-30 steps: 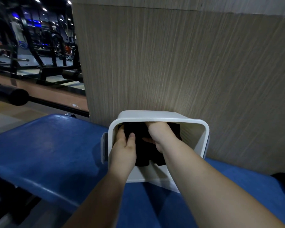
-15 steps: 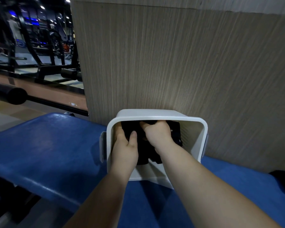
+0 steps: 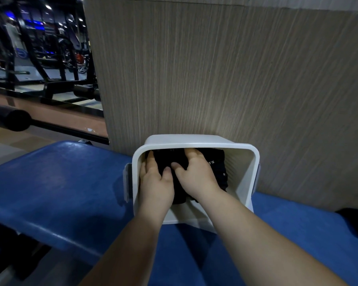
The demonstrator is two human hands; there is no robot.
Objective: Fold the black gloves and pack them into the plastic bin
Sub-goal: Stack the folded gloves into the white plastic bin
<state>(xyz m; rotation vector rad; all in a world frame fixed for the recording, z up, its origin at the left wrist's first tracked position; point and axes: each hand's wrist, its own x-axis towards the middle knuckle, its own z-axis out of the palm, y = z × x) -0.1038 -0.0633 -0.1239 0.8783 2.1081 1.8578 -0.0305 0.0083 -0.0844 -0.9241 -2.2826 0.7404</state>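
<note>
Both forearms reach forward from the bottom of the view, bare to the elbow, and both hands are down inside the plastic bin (image 3: pixel 254 162). The left hand (image 3: pixel 155 183) lies palm down on the left part of the black gloves (image 3: pixel 218 172), close to the bin's left wall. Its fingers are fairly straight and point toward the far wall, and its thumb rests on the fabric beside the other hand. The right hand (image 3: pixel 196 176) sits just beside it, on the middle of the pile. Its knuckles are raised and its fingers bend down over the far edge of the gloves, with the tips out of sight. Its thumb points left across the top, nearly touching the left thumb.

The gloves lie as a dark folded bundle on the bin's floor, pushed toward the far side. The bin's right part is bare. The bin is white with a rounded rim, and it stands on a blue padded bench (image 3: pixel 60 182), its far wall against a wood-grain panel (image 3: pixel 215 79).

Small white lettering (image 3: pixel 211 162) shows on the gloves just right of the right hand. It appears upside down and is too small to read with certainty.
</note>
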